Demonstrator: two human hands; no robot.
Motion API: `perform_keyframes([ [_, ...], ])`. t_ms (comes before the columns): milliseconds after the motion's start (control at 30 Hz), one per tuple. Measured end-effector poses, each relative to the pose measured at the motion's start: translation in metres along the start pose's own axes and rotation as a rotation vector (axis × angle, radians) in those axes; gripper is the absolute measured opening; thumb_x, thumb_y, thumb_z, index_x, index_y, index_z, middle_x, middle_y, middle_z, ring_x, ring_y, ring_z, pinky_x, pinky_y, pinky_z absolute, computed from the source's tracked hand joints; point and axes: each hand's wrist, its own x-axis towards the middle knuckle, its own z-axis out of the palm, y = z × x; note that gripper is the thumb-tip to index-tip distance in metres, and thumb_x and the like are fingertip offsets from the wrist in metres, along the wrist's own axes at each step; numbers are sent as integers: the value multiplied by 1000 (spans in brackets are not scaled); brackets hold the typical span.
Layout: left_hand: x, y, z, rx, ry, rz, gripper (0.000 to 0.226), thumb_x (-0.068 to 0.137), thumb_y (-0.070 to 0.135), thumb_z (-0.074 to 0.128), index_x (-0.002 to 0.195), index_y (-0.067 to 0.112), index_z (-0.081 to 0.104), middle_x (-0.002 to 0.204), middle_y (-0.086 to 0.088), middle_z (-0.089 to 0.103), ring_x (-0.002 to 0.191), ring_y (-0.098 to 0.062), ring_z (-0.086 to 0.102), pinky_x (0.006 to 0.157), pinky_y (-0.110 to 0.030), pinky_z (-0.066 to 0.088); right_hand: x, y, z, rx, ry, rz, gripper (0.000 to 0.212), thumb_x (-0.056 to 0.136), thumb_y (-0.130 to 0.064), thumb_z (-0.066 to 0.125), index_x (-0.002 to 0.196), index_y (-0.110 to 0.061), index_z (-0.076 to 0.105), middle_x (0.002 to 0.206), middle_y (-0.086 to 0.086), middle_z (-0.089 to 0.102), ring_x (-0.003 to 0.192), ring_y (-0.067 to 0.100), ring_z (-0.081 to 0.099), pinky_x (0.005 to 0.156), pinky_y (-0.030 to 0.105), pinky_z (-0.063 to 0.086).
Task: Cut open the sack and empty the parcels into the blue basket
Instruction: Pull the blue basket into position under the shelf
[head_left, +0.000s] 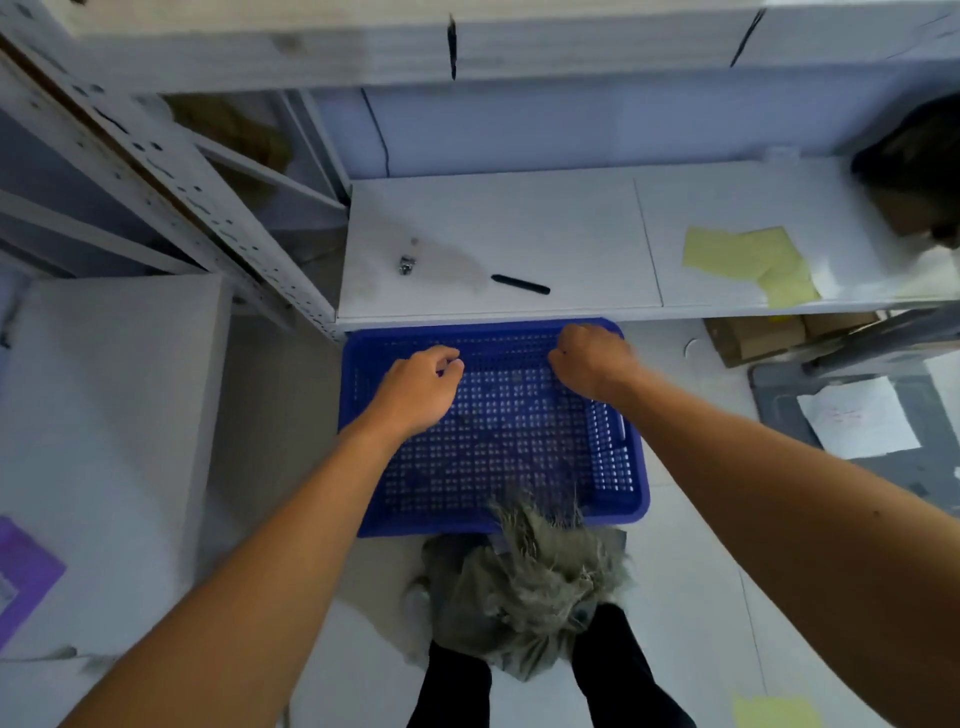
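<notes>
Head view: left hand and right hand hover over the blue basket, fingers curled loosely inward, grasping nothing discernible. Basket sits on pale floor, part-tucked beneath a white shelf carrying a black pen and yellow papers. Frayed grey sack lies at the basket's near rim, between the person's legs.

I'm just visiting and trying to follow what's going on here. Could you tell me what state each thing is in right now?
Blue basket: on the floor, no parcels inside.
Sack: bunched between the person's legs, frayed top against the basket's near rim.
Left hand: over the basket, fingers curled, holding nothing visible.
Right hand: over the basket, closed in a loose fist.
Black pen-like tool: lying untouched on the shelf.
</notes>
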Motion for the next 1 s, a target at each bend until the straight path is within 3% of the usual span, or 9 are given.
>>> perform_keyframes([
  [133,67,-16,38,-23,15,-27,47,108,39,36,149,19,46,150,-2,50,137,-23,47,110,-35,36,64,22,44,-29,4,-73,18,100,-22,43,88,-10,47,102,12,61,80,27,50,68,36,37],
  [233,110,-27,68,-83,69,-39,45,107,37,38,146,17,50,147,-3,54,132,-22,51,104,-30,37,100,36,65,-2,90,-79,26,102,-24,41,97,-5,59,102,15,63,87,32,59,69,35,40],
  [367,158,-46,104,-130,83,-36,44,108,35,38,147,18,50,147,-2,55,123,-16,56,99,-25,37,146,58,97,67,173,-85,26,103,-22,45,103,-1,61,105,14,63,85,28,60,67,32,40],
  [467,194,-61,126,-152,83,-31,43,108,35,38,147,19,49,148,-3,53,132,-19,51,101,-25,35,186,70,122,-5,200,-102,24,103,-16,44,110,-3,62,111,15,64,94,31,64,70,36,49],
  [567,225,-72,143,-152,88,-6,41,108,35,38,145,22,52,147,-1,54,133,-19,51,100,-23,35,229,74,135,27,342,-144,28,102,-13,44,125,-5,60,120,15,62,101,33,62,80,40,51],
  [700,253,-82,154,-161,116,21,41,108,37,39,144,24,52,142,-1,58,123,-14,55,97,-22,37,278,64,140,24,570,-196,37,99,-14,50,135,-3,53,127,19,52,105,34,58,75,43,51],
  [1000,269,-89,155,-211,126,22,41,108,38,40,145,25,52,146,3,54,132,-15,50,100,-24,37,307,66,152,-91,465,-189,27,99,-20,55,118,-1,56,118,19,51,90,34,60,62,37,39],
])
